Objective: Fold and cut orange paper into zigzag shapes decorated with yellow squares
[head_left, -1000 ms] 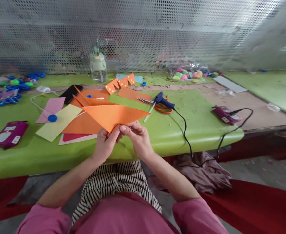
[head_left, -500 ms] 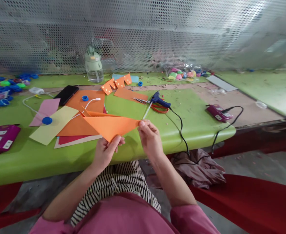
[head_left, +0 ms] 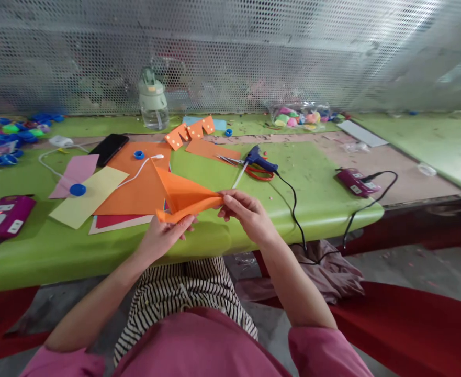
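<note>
Above the near edge of the green table I hold a folded piece of orange paper (head_left: 185,191), its layers spread so the inside shows toward its left. My left hand (head_left: 167,233) pinches its lower edge, thumb on top. At the pointed right end, my right hand (head_left: 244,209) has it gripped between thumb and fingers. Behind the folded piece lies a stack of coloured sheets with an orange sheet (head_left: 136,188) on top. A blue glue gun (head_left: 259,158) rests beyond my right hand, beside orange-handled scissors (head_left: 262,174).
Pale yellow paper (head_left: 91,196), a blue cap (head_left: 77,190) and a black phone (head_left: 111,149) lie to the left. At the back stand a water bottle (head_left: 154,104) and dotted orange cutouts (head_left: 191,132). Purple devices (head_left: 6,215) sit at both sides; the glue gun's cord (head_left: 294,204) hangs over the front edge.
The folded orange paper has tilted and its layers have come apart, showing the inside. Both hands still hold it; the right hand has turned more sideways. The view has shifted slightly.
</note>
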Demonstrator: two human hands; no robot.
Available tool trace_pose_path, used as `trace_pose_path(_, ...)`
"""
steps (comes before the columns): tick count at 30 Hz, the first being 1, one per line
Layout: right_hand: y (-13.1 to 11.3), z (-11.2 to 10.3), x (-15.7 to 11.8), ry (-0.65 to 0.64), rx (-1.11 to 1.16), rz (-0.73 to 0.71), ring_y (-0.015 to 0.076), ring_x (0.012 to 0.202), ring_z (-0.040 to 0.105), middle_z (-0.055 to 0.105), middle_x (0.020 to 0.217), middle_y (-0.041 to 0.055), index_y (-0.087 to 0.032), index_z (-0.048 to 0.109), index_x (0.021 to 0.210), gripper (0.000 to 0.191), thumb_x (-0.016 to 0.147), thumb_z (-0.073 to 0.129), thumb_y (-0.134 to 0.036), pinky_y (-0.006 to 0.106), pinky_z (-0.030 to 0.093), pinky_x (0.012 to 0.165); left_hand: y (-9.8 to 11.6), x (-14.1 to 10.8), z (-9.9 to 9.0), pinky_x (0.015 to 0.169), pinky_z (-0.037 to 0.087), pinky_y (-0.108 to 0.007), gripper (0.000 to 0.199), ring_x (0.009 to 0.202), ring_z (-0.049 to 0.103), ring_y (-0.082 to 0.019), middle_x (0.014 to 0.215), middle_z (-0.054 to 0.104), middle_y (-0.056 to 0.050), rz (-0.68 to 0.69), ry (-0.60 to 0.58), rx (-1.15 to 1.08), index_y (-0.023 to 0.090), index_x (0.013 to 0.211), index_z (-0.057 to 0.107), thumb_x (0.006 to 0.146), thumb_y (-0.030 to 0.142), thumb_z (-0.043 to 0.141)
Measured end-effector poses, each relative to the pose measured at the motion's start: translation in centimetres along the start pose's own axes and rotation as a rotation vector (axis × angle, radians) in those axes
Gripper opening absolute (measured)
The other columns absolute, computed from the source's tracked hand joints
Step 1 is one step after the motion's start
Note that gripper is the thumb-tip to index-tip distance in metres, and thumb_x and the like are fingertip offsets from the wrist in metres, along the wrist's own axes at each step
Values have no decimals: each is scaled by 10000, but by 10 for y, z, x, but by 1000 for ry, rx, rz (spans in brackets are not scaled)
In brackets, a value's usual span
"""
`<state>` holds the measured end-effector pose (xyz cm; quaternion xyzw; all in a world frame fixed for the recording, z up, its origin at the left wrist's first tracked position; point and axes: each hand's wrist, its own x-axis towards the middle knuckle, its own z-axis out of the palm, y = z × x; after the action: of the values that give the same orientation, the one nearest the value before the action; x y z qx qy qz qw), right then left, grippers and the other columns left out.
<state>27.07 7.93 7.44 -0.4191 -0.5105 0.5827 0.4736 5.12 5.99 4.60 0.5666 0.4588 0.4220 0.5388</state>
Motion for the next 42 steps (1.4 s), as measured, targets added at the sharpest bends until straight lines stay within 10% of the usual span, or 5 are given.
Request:
trace_pose_path(8, 10, -4, 8, 7, 22, 11, 112, 699, 657, 728, 782, 3, -216, 732, 952, 346, 746, 811, -482, 255, 530, 679, -1, 9, -40, 761, 624, -332, 527, 1073, 720, -304, 1357, 644, -179, -227, -335, -417, 174, 1125, 677, 743, 518, 791)
trace_pose_path(14, 10, -5, 7, -33, -34, 0, 90, 659, 605, 699, 820, -17, -209, 715, 1002, 265, 773, 770, -328, 256, 515, 680, 8, 13, -45, 685, 614, -297, 457, 906, 742, -237, 1174, 731, -103, -260, -260, -455, 242, 1085, 746, 700, 481, 806)
trace_pose_path(29, 0, 11, 9, 129, -825, -170, 82, 534, 291, 302, 541, -69, -219, 334, 575, 465, 887, 604, -432, 270, 223, 543, 17, 24, -28, 755, 569, -263, 509, 1023, 691, -215, 1117, 725, -103, -224, -147, -214, 210, 1203, 640, 763, 416, 790)
trace_pose_path(37, 10, -3, 16, -115, -340, 222, 100, 509, 473, 595, 605, -16, -198, 674, 701, 486, 775, 659, -678, 243, 356, 477, 33, 50, -33, 756, 576, -331, 468, 922, 723, -229, 960, 730, -55, -252, -137, -29, 230, 1218, 611, 763, 260, 715)
trace_pose_path(42, 3, -2, 9, -221, -652, 228, 90, 431, 454, 557, 488, -16, -197, 635, 572, 555, 837, 587, -683, 242, 310, 452, 34, 102, -42, 637, 472, -262, 376, 723, 675, -188, 793, 717, -11, -118, -302, 299, 227, 1111, 678, 736, 256, 698)
